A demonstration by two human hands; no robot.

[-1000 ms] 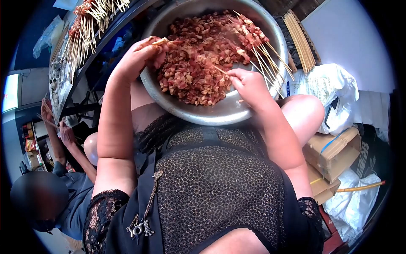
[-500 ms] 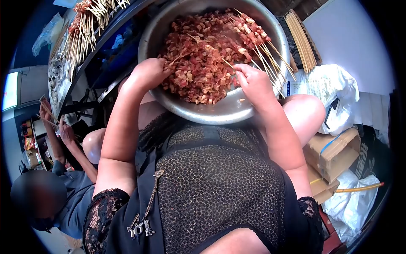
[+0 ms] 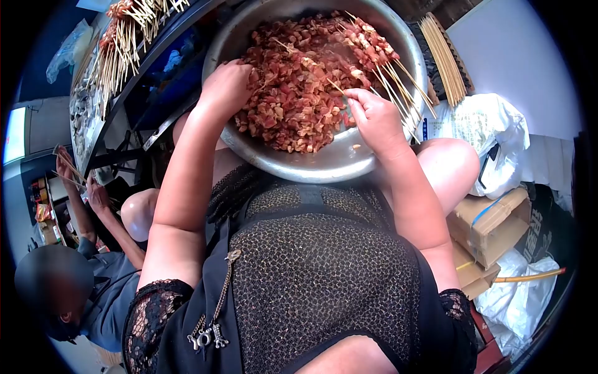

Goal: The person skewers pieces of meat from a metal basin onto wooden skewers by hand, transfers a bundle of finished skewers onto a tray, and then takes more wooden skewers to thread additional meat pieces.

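Note:
A large metal bowl point(image 3: 311, 172) holds a heap of small raw meat pieces point(image 3: 293, 115). My right hand point(image 3: 375, 118) pinches the end of a wooden skewer point(image 3: 335, 86) over the heap. At the bowl's left side, my left hand point(image 3: 227, 87) reaches into the meat; its fingertips are hidden, so what they hold is unclear. Another stick point(image 3: 285, 46) lies across the meat between the hands. Several loaded skewers point(image 3: 372, 48) rest at the bowl's upper right, their bare ends over the rim.
Bare skewers point(image 3: 442, 60) lie right of the bowl, above a white plastic bag point(image 3: 483, 128) and cardboard boxes point(image 3: 489, 227). Loaded skewers point(image 3: 121, 53) cover a table at upper left. A co-worker point(image 3: 109, 299) at the left holds thin sticks point(image 3: 73, 173).
My left hand has moved from the bowl's left rim down into the meat. My right hand has shifted slightly right with its skewer. The stick between the hands has come into view on the meat.

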